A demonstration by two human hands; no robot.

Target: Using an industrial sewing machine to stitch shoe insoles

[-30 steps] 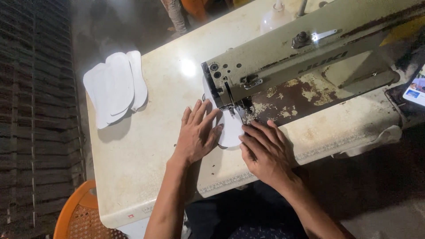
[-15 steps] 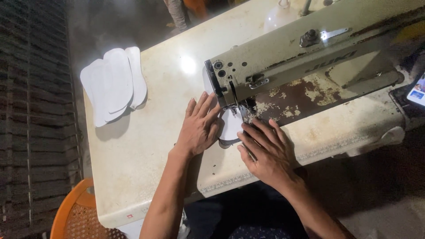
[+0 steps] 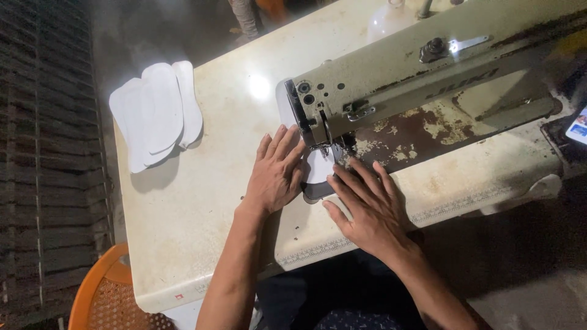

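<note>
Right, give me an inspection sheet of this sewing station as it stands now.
Surface: cream table, stained and worn, a light glare near the machine head.
Job's things: white piece flat under the needle end of the sewing machine, whose bed is rusty.
Clutter: stack of white sole-shaped pieces at the table's far left corner.
Hands: left hand and right hand pressed flat, fingers spread, either side of the white piece.
Cables: nothing seen.
Surroundings: orange chair lower left; dark slatted wall on the left.
</note>
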